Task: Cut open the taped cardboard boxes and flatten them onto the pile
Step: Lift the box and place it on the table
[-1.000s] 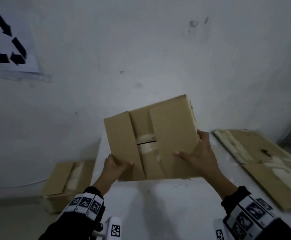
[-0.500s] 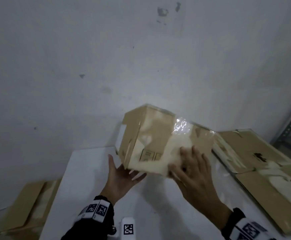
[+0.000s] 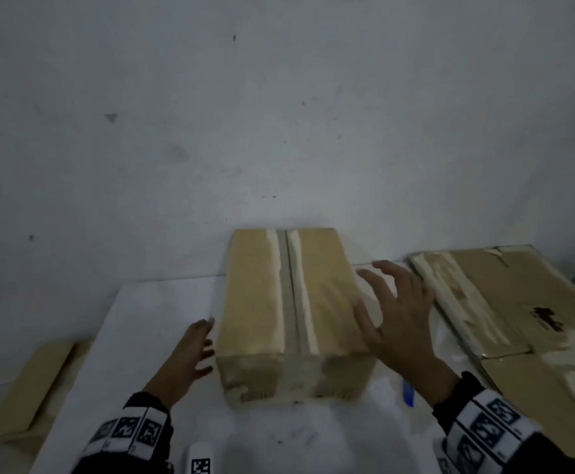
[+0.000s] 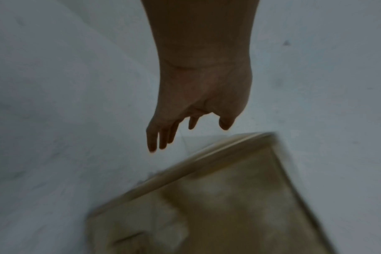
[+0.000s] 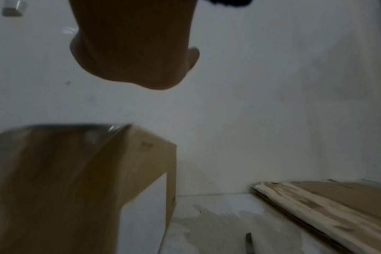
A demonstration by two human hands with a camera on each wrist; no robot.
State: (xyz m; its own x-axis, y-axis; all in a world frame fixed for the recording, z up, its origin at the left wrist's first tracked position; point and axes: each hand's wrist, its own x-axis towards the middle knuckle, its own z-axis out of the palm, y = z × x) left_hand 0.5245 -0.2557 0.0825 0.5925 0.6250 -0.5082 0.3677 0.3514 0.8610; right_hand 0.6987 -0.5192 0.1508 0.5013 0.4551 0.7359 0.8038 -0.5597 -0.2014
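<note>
A taped cardboard box [image 3: 289, 313] stands on the white table [image 3: 149, 323], its top seam under clear tape running away from me. My left hand [image 3: 190, 357] hovers just left of the box with straight fingers, holding nothing. My right hand [image 3: 395, 316] is spread open at the box's right edge, fingers apart, also holding nothing. In the left wrist view my left hand [image 4: 185, 130] hangs above the box [image 4: 207, 206]. The right wrist view shows the box [image 5: 76, 180] and only the heel of the hand. A pile of flattened cardboard [image 3: 504, 309] lies on the right.
A blue-handled tool [image 3: 407, 393] lies on the table under my right wrist, seen as a dark tool [image 5: 248, 239] in the right wrist view. Another cardboard box [image 3: 36, 384] sits lower at the left. A white wall [image 3: 279, 114] stands right behind the table.
The box, held up and turned in both hands, now stands on the table with the taped seam up. Both hands have let go and drawn slightly off its sides.
</note>
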